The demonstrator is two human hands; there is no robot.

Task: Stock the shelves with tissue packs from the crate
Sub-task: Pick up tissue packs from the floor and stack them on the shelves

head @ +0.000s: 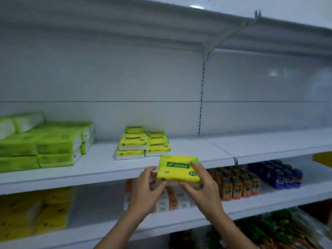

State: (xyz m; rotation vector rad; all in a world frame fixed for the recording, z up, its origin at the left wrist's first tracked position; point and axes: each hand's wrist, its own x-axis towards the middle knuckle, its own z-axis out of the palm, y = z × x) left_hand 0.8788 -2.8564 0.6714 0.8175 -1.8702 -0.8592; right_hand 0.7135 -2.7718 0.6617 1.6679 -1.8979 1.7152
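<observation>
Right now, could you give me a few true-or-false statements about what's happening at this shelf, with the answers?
1. Both hands, left hand and right hand, hold one yellow pack. True.
2. The middle level holds nothing. False: yellow stacks and green packs sit on the shelf.
3. Bottles stand on the lower shelf. True.
4. The pack rests on top of a stack. False: it is held in front of the yellow stacks, apart from them.
</observation>
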